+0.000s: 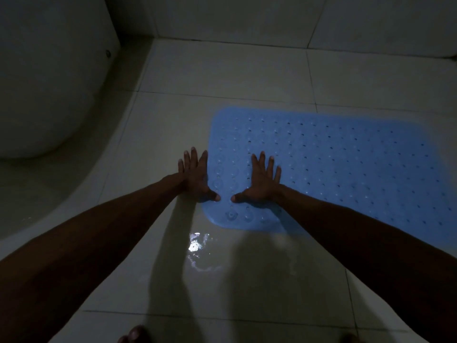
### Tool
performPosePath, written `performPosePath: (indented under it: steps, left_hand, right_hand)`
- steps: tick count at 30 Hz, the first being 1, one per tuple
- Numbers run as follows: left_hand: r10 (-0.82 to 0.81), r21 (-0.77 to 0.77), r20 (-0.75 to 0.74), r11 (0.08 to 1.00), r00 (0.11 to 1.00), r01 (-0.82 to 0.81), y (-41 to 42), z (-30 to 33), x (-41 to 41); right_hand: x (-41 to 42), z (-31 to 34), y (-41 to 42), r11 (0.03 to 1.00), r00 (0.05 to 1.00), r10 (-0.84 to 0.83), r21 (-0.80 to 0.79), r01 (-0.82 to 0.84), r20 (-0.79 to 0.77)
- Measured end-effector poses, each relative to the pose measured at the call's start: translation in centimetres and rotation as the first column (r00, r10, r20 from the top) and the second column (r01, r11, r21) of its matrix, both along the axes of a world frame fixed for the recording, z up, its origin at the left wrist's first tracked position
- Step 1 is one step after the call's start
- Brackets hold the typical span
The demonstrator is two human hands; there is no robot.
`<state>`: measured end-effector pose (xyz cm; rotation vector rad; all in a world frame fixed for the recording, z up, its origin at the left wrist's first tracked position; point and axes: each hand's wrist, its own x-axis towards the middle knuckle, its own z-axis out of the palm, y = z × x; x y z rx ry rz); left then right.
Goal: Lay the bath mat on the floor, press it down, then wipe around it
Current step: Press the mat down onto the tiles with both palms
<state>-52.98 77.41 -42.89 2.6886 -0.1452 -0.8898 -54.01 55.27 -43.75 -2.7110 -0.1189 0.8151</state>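
A blue bath mat (346, 164) with rows of small holes and suction cups lies flat on the pale tiled floor (222, 75), stretching from the centre to the right edge. My left hand (195, 178) rests palm down with fingers spread across the mat's left edge, partly on the tile. My right hand (262, 181) lies palm down on the mat near its front left corner, fingers spread. Neither hand holds anything. The two thumbs point towards each other, a little apart.
A white toilet (42, 82) fills the upper left, on a curved raised base (81, 194). Tiled walls (247, 18) close the back. A wet, shiny patch (197, 246) glints on the floor just in front of the mat. My toes (134, 335) show at the bottom edge.
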Motion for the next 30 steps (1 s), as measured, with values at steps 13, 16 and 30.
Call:
performPosePath:
  steps: [13, 16, 30]
  left_hand:
    - [0.025, 0.049, -0.028, 0.998, 0.999, -0.024, -3.2, 0.5, -3.2]
    - [0.012, 0.040, -0.015, 0.999, 1.000, -0.012, -3.6, 0.1, -4.1]
    - [-0.002, 0.050, -0.051, 0.999, 0.999, 0.005, -4.3, 1.2, -3.7]
  right_hand:
    - [-0.4, 0.4, 0.4, 1.000, 1.000, 0.002, -0.017, -0.002, 0.008]
    - [-0.6, 0.3, 0.3, 1.000, 1.000, 0.007, 0.001, -0.007, 0.025]
    - [-3.0, 1.5, -3.6, 0.984, 0.985, 0.171, -0.049, -0.172, -0.038]
